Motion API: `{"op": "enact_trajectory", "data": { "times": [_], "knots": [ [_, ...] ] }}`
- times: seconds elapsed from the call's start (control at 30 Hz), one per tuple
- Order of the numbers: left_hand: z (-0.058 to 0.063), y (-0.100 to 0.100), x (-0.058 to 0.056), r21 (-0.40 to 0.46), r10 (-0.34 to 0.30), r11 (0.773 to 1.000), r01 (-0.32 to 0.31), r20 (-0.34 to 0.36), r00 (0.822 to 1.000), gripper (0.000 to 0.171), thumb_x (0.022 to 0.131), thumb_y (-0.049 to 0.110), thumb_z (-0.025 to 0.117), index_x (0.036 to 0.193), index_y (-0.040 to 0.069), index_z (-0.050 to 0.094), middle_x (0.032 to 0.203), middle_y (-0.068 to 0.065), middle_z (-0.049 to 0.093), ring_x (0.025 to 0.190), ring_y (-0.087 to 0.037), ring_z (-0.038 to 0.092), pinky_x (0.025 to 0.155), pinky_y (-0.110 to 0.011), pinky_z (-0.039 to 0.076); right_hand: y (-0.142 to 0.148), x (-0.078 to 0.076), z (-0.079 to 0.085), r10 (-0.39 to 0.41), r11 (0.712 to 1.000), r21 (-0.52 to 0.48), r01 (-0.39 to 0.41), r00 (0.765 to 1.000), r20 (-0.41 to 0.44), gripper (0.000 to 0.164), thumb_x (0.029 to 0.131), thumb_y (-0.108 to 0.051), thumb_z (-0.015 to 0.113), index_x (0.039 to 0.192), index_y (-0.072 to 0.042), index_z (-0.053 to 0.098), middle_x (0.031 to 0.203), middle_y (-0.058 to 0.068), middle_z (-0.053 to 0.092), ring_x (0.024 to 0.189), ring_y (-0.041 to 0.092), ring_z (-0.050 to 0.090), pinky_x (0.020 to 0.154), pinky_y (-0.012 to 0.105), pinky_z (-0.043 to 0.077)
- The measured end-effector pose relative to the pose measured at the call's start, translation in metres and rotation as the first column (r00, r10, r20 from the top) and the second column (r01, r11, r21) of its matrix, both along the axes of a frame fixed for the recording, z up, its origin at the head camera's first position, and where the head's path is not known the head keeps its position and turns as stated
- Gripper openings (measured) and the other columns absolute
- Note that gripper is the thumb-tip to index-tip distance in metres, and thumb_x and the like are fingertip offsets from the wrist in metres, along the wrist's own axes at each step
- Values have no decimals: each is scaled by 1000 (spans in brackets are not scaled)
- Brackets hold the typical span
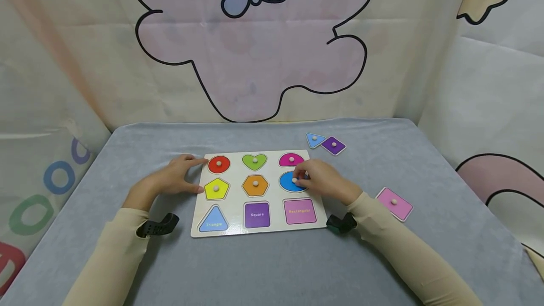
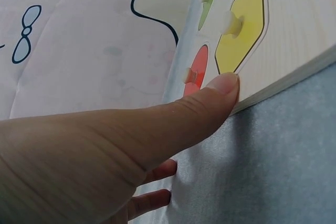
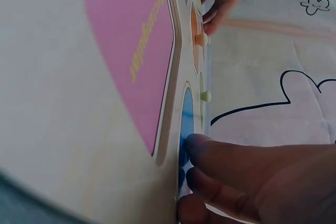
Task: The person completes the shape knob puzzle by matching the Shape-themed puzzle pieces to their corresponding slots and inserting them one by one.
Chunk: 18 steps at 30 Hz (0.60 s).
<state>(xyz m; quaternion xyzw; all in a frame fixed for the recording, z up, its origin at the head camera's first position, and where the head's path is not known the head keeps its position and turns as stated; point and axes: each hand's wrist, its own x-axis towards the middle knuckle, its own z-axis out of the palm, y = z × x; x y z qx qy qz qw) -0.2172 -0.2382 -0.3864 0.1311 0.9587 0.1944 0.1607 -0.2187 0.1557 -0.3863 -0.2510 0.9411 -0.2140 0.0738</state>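
Note:
A wooden shape puzzle board (image 1: 278, 207) lies flat on the cloth. My right hand (image 1: 325, 181) is over its right side, thumb and fingertips pinching at the knob of the blue oval piece (image 3: 186, 111), which sits in its slot. My left hand (image 1: 170, 179) rests against the board's left edge, thumb tip beside the yellow pentagon piece (image 2: 249, 17) and forefinger by the red piece (image 1: 218, 170). The orange hexagon (image 1: 255, 191), green heart (image 1: 254, 164) and magenta half-circle (image 1: 291, 156) pieces fill their slots. Labelled Triangle, Square and Rectangular recesses (image 1: 300, 218) show along the near row.
Beyond the board's far right corner lie a blue triangle piece (image 1: 313, 143) and a purple square piece (image 1: 334, 150), close together. A pink rectangle piece (image 1: 396, 208) is beside the right forearm. Grey cloth (image 1: 255, 273) covers the table, and a printed curtain (image 1: 263, 55) hangs behind it.

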Motion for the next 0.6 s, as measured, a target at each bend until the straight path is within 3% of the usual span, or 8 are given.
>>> {"op": "enact_trajectory", "data": {
  "times": [0.6],
  "knots": [
    [-1,1,0,-5,9,1000,-9,-3,1000,87,82,40,83,155,15,41,153,-30,34,138,-50,33,107,-72,39,3,-1,4,-1,1000,-13,2,997,81,19,90,-24,78,103,-11,75,85,0,65,77,14,55,65,24,47]
  ]
}}
